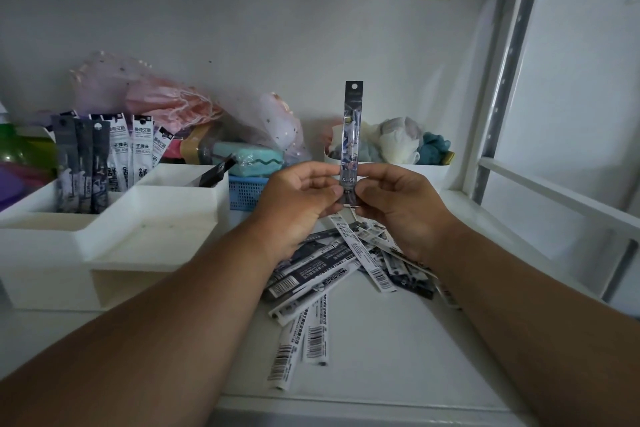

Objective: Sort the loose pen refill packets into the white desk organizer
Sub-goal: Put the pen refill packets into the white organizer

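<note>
A dark refill packet (pixel 351 128) stands upright above the desk, pinched at its lower end by my left hand (pixel 298 204) and my right hand (pixel 398 208). Below the hands lies a loose pile of refill packets (pixel 329 274), dark and white ones with barcodes, spread over the white surface. The white desk organizer (pixel 114 239) stands at the left. Its back compartments hold several upright packets: dark ones (pixel 81 166) at the left, white ones (pixel 138 149) behind them. One dark packet (pixel 216 172) leans in the middle back compartment.
A blue mesh basket (pixel 244 192) with a teal case sits behind the organizer. Pink gauzy bags (pixel 145 97) are piled at the back. A white bin (pixel 412 166) holds soft toys at the back right. A white metal shelf frame (pixel 498 80) rises on the right.
</note>
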